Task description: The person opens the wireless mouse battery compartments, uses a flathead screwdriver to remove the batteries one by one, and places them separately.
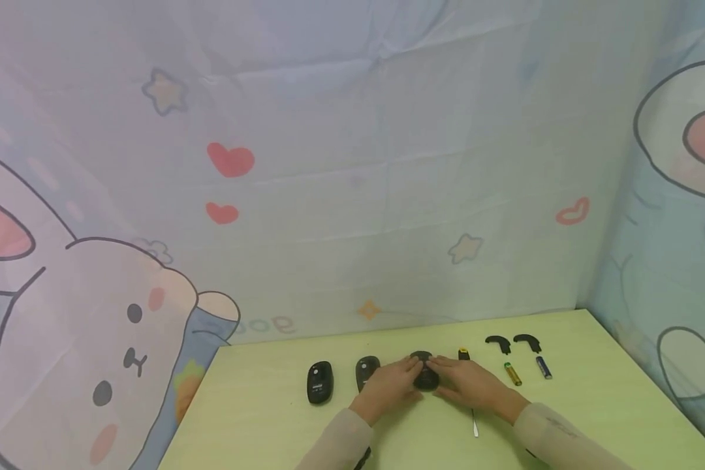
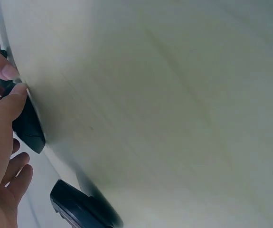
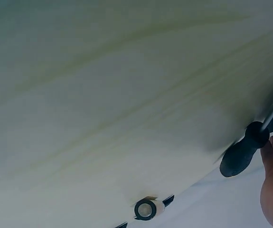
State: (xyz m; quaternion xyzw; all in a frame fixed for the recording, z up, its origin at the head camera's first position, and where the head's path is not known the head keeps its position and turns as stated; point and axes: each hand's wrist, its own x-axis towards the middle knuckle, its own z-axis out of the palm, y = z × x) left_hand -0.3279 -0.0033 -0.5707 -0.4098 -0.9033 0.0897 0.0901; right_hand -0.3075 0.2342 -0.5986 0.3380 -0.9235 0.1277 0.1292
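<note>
- So both hands are on one black mouse point(image 1: 427, 380), which sits on or just above the worktop point(image 1: 258, 431), can't tell which, roughly mid-row among the other stuff.
- Left hand point(image 1: 388, 386): it's got the mouse by its left side, thumb at the near end, index up toward the far end. Its other fingers are loosely bent in the left wrist view.
- Right hand point(image 1: 472, 383): mirrors that on the right side, thumb low, fingertips up top, gripping the same mouse. Its wrist cam mostly misses the grip, tbh.
- Screwdriver point(image 1: 463, 354) lies partly under or behind the right hand, handle away from the person, metal tip toward them. Can't tell if they touch.
- Two more black mice off to the left: one near the left hand point(image 1: 365, 371) and partly covered by it, one farther out point(image 1: 320, 383).
- Over right, two curved black pieces point(image 1: 527, 343) with a greenish-gold battery point(image 1: 512, 374) and a dark battery point(image 1: 543, 367) just nearer the person.
- Cartoon bunny cloth point(image 1: 341, 130) hangs behind.
</note>
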